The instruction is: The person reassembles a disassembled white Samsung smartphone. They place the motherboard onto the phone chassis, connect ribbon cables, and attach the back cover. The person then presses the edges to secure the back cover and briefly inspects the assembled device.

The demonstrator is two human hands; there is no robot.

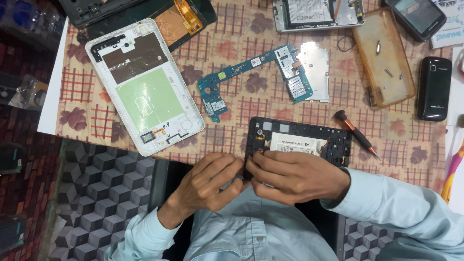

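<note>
Your left hand [205, 181] and right hand [295, 176] are both closed on the near left corner of the black tablet frame [299, 142], at 6 o'clock on the table; fingertips pinch the frame edge, though what lies between them cannot be told.

Progress, judged from the layout: disassembly looks well advanced. The white back cover [145, 87] is off and lies inner face up at 10 o'clock. The blue circuit board [251, 79] is out and lies at 12 o'clock, touching a bare metal shield plate [316, 65]. The battery remains seated in the black frame, so that unit appears not yet fully stripped.

Labels and markings, left to right:
- White back cover: a brown rectangular film near its far end, a pale green rectangular patch at its middle.
- Black frame: a white rectangular battery label with dark print.
- Orange-handled screwdriver [357, 134] at 3 o'clock, just beside the frame.
- Translucent amber case [384, 58] at 1 o'clock, holding small loose metal parts.
- Black phone [434, 89] at 2 o'clock, upright, well apart.
</note>
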